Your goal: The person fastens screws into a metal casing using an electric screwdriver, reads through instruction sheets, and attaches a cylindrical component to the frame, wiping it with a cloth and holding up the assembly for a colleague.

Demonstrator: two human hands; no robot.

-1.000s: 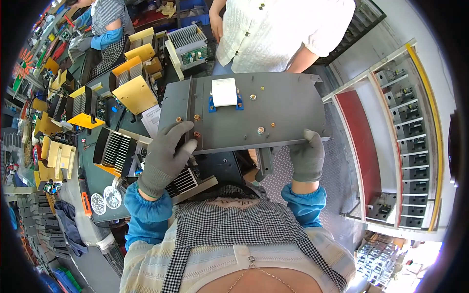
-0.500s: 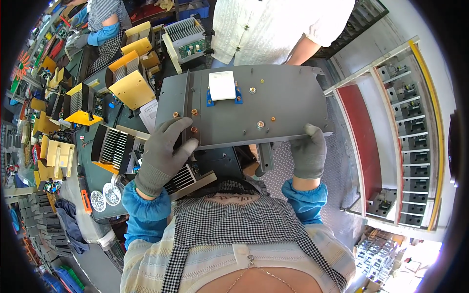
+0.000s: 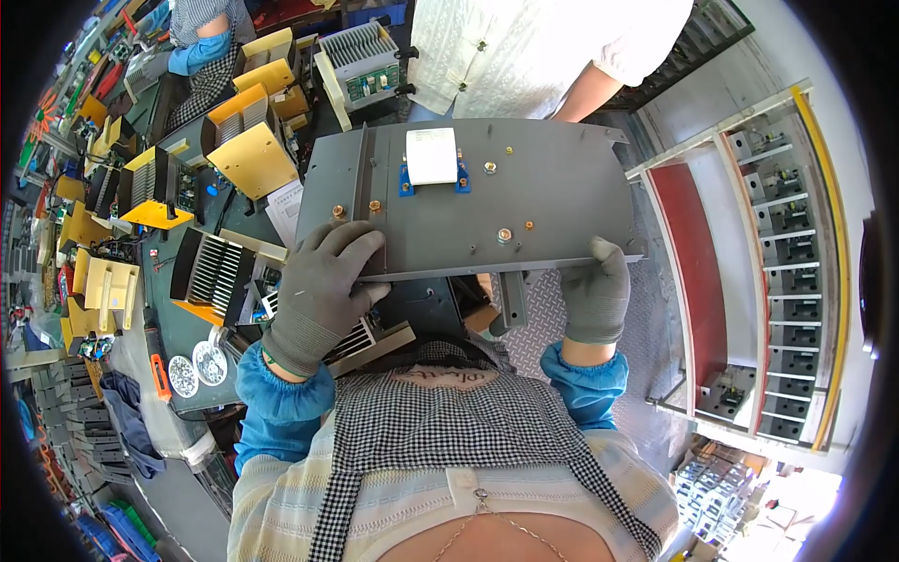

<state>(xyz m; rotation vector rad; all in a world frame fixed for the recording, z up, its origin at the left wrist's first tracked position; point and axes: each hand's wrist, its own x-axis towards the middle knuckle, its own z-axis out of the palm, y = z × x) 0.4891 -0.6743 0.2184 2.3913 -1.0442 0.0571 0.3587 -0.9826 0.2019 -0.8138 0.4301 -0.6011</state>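
A wide dark grey metal panel (image 3: 562, 178) spans the view in front of my body. On its face are several screws and nuts and a white-covered block (image 3: 433, 157) on blue feet. My left hand (image 3: 323, 300), in a grey glove, grips the panel's near left part, fingers lying over the top and thumb at the near edge. At the near right corner my right hand (image 3: 596, 300), gloved alike, holds the edge with its thumb on top; its other fingers are mostly hidden beneath.
Yellow-sided finned units (image 3: 248, 155) crowd the bench at left, with an orange-handled screwdriver (image 3: 159, 375) and clear discs (image 3: 208, 363). A person in a white top (image 3: 524, 56) stands beyond the panel. At right stands a rack (image 3: 794, 281) of metal parts. Another worker's sleeve (image 3: 201, 53) shows at upper left.
My left hand has shifted slightly up and right across the panel, covering one of the brass-coloured nuts. The panel has moved and tilted only a little; my right hand keeps its hold.
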